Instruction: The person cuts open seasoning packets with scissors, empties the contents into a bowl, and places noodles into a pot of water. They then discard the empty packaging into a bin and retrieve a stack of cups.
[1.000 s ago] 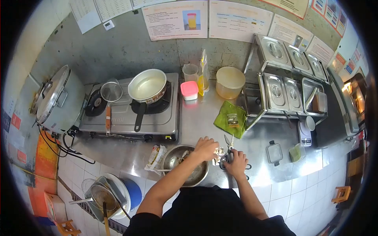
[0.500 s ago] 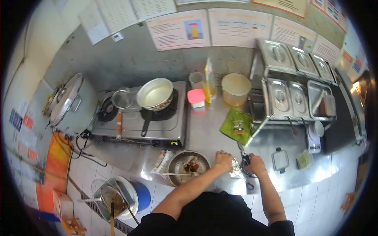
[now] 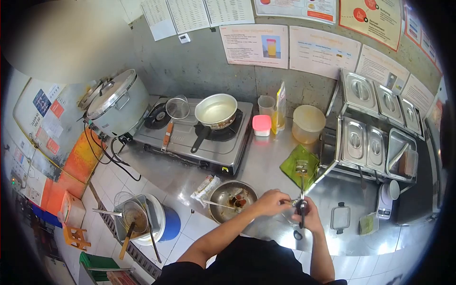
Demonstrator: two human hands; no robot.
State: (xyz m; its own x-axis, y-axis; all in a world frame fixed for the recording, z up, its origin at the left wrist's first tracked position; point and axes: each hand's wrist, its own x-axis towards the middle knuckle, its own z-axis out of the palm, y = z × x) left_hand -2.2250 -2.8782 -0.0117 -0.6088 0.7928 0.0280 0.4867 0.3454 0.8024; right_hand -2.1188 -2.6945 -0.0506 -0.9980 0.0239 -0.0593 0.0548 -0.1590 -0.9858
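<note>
Just above the near edge of the stainless-steel tabletop [image 3: 266,159], beside a round steel mixing bowl [image 3: 218,195] with dark and reddish contents, the two bare hands had come close together. The right hand [image 3: 312,216] curled round the black handles of a pair of metal-bladed scissors [image 3: 301,205], which half a second earlier had lain low against the tabletop and were now lifted, blades pointing away toward a folded green cloth [image 3: 288,167]. The left hand [image 3: 272,203] had moved across as well, its fingertips pinching a small glinting piece [image 3: 288,203] just beside the blades. With blade and piece now side by side, the work seemed to have shifted from picking up the scissors to using them.

Much stayed hard to make out. The fingers hid most of the glinting piece, and whether the blades touched it could not be told. A dark oval shape [image 3: 298,235] below the right hand might have been an object or a reflection. A blur covered the upper left corner.
</note>
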